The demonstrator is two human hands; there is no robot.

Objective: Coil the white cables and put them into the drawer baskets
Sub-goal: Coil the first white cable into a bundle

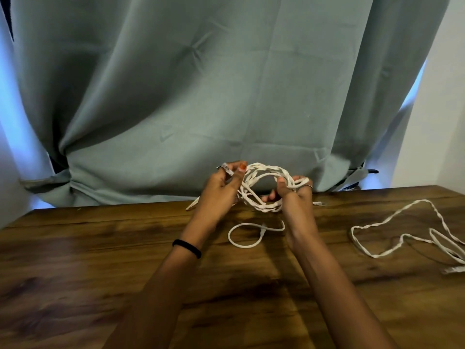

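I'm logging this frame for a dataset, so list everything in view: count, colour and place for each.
coil: one, white, held up between both hands above the table's far edge
loose end: one, white, a small loop on the table below the hands; probably the coil's tail
cable: one, white, uncoiled on the table at right
table: one, brown wood grain, across the lower frame
curtain: one, grey-green, behind the table
wall: white, far right
band: one, black, on the left wrist
left hand: grips the coil's left side
right hand: grips the coil's right side
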